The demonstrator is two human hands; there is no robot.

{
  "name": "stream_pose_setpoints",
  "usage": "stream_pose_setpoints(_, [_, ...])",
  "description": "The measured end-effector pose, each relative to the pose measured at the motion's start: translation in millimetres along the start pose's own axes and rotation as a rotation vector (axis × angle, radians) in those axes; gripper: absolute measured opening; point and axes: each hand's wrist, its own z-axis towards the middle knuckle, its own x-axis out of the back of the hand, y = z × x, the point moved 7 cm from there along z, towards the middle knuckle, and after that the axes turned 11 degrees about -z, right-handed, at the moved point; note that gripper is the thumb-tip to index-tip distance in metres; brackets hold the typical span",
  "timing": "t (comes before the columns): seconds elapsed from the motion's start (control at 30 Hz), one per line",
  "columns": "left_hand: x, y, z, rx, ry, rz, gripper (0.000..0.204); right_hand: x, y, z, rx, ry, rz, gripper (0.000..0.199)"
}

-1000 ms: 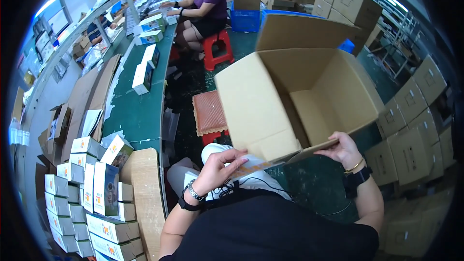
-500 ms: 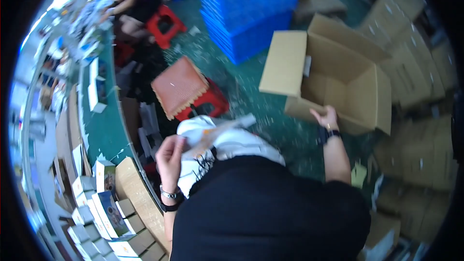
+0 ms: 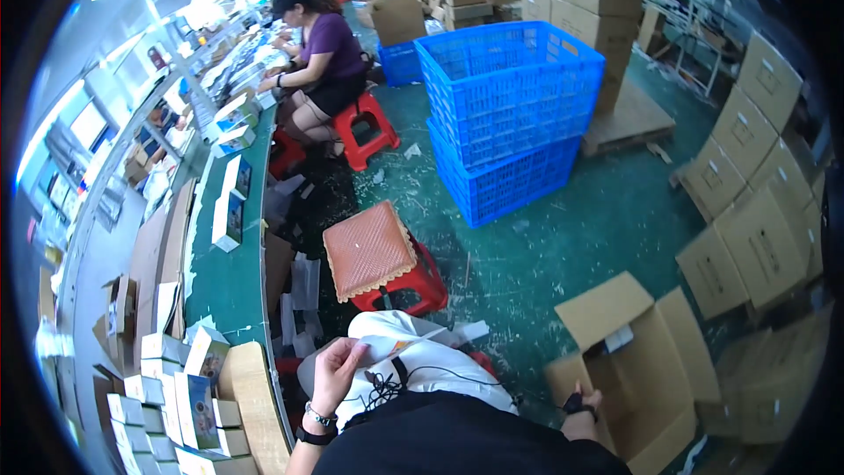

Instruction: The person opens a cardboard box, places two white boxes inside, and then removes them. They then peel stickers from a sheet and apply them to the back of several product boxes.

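Note:
My left hand (image 3: 334, 376) is closed, thumb against fingers, on a thin pale see-through plastic piece (image 3: 380, 348) with a small orange mark. This piece lies over my lap, against white trousers, so its full outline is hard to make out. Down at the lower right, my right hand (image 3: 580, 402) has its fingers curled at the near left wall of an open cardboard box (image 3: 655, 369). The box's flaps stand spread, and a small white label or paper (image 3: 619, 339) shows inside. Black cords (image 3: 382, 389) hang at my waist.
A red stool (image 3: 404, 286) with a brown cushion stands ahead. Beyond it are stacked blue crates (image 3: 510, 114). Cartons (image 3: 747, 237) line the right. On the left, a green workbench (image 3: 230, 281) bears small white boxes (image 3: 189, 396). A person in purple (image 3: 338, 48) sits farther along it.
My view has tipped upward, showing more of the room. The cardboard box and my right hand now appear lower in the picture. My left hand still holds the plastic piece.

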Motion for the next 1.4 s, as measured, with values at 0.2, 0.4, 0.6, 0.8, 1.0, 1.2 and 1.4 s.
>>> stream_pose_setpoints(0.2, [-5, 3, 5, -0.053, -0.033, 0.097, 0.016, -111, 108, -87, -0.28, -0.158, -0.278, 0.052])
stream_pose_setpoints(0.4, [39, 63, -35, -0.297, 0.286, -0.082, 0.014, -256, 130, -169, -0.488, -0.702, -0.615, 0.017])
stream_pose_setpoints(0.6, [120, 75, -98, -0.532, 0.697, -0.223, 0.013, -437, 250, -521, 0.137, -1.616, -1.252, 0.03])
stream_pose_setpoints(0.8, [159, 35, -124, -0.465, 0.959, -0.263, 0.013, -477, 478, -692, 0.363, -2.212, -1.701, 0.04])
stream_pose_setpoints(1.0, [183, 23, -117, -0.325, 1.144, -0.312, 0.013, -502, 688, -783, 1.652, -2.396, -1.331, 0.084])
stream_pose_setpoints(1.2, [208, 19, -85, -0.248, 1.207, -0.308, 0.014, -484, 803, -823, 2.443, -2.076, -1.45, 0.078])
stream_pose_setpoints(1.4, [214, 1, -53, -0.115, 1.199, -0.361, 0.015, -500, 864, -844, 2.488, -2.348, -1.258, 0.07])
